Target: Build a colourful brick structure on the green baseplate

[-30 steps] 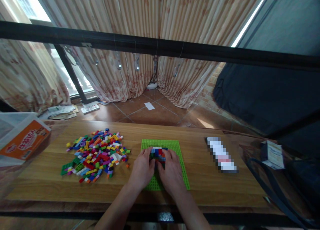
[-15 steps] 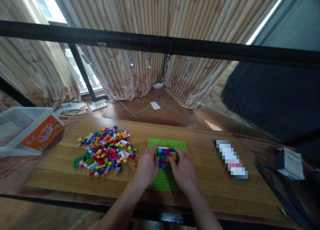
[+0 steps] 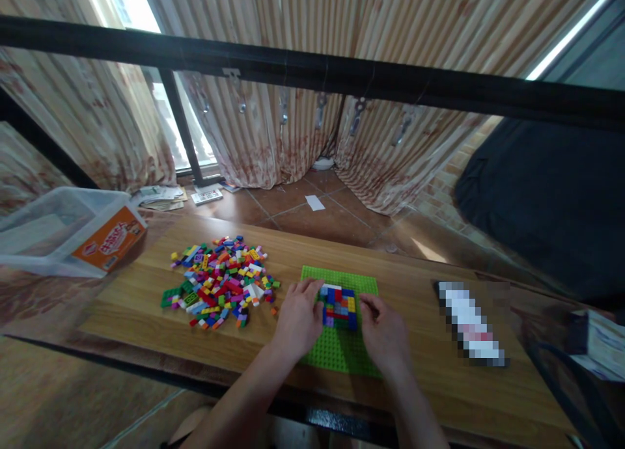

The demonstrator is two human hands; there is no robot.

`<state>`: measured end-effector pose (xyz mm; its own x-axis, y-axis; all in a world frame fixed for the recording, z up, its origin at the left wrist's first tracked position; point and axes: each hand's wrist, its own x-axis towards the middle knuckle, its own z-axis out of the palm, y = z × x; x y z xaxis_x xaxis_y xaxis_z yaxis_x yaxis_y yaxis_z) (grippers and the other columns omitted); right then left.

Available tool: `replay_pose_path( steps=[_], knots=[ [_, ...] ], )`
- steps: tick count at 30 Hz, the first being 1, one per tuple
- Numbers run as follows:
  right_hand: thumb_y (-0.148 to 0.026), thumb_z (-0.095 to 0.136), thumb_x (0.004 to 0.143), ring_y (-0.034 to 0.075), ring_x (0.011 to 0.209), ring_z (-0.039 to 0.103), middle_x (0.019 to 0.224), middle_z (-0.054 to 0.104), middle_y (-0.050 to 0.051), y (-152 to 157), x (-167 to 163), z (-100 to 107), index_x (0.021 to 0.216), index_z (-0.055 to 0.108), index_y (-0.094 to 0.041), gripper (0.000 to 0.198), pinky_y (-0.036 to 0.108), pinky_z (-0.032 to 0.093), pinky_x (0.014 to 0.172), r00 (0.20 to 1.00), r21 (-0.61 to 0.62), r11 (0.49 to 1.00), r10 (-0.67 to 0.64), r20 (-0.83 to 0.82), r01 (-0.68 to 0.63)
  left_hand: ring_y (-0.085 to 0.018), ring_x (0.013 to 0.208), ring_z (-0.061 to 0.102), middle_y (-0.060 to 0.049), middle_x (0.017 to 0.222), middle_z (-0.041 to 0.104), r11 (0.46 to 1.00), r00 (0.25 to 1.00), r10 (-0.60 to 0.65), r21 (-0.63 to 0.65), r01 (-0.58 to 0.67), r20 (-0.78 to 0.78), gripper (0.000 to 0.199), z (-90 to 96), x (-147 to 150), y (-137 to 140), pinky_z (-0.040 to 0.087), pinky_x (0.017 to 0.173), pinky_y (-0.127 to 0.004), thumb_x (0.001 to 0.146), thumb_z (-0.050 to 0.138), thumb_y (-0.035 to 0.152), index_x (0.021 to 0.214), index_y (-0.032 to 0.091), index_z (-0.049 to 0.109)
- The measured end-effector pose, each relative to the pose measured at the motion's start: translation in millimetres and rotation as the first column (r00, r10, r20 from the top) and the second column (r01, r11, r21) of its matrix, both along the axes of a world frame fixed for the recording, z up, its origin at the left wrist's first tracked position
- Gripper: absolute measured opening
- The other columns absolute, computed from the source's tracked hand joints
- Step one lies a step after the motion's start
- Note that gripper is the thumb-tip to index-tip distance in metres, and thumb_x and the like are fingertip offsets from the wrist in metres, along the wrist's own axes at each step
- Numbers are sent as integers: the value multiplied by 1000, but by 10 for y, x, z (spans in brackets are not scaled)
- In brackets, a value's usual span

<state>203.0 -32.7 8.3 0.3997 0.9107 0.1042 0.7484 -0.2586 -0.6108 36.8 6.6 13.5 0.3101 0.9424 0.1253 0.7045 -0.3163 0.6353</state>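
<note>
A low build of multicoloured toy bricks (image 3: 340, 307) is on a green studded baseplate (image 3: 336, 354). My left hand (image 3: 299, 315) is curled against the build's left side, fingers at its upper left corner and thumb along the nearer edge. Just off the build's right side is my right hand (image 3: 383, 328), loosely bent, with a gap between thumb and forefinger. No brick shows in that gap. Part of the build's left edge is hidden behind my left fingers.
Left of the baseplate lies a heap of loose bricks (image 3: 219, 283) on the wooden table (image 3: 234, 358). A clear plastic box (image 3: 63, 241) with an orange label stands at the far left. A blurred-out dark-edged object (image 3: 471, 325) lies to the right. Behind runs a black rail (image 3: 303, 68).
My right hand has come off the build and moved a little to the right, uncovering its right side. My left hand stays at the left edge. The camera view has shifted.
</note>
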Motion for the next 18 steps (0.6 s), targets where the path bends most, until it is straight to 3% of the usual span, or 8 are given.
replay_pose_path(
  steps=[5, 12, 18],
  knots=[
    [-21, 41, 87, 22, 90, 66, 100, 71, 10, 1, -94, -5, 102, 67, -15, 30, 34, 47, 82, 998, -61, 997, 49, 34, -46, -25, 126, 44, -8, 139, 50, 989, 990, -113, 87, 120, -82, 42, 9, 44, -67, 36, 108, -43, 87, 50, 19, 129, 21, 54],
    [-17, 43, 87, 21, 93, 64, 104, 70, 10, 10, -163, -11, 102, 66, -15, 27, 32, 45, 83, 996, -74, 996, 58, 66, -53, -29, 142, 23, -8, 153, 32, 990, 970, -135, 20, 142, -202, 53, -28, 177, -149, 26, 111, -59, 91, 47, 33, 142, 22, 39],
    [-15, 43, 86, 19, 89, 64, 100, 70, 9, 4, -195, 9, 96, 67, -16, 26, 30, 45, 82, 998, -40, 998, 51, 29, -50, -29, 143, 21, -13, 154, 29, 990, 956, -138, -3, 142, -257, 56, -74, 244, -184, 19, 112, -63, 92, 42, 34, 145, 17, 34]
  ],
)
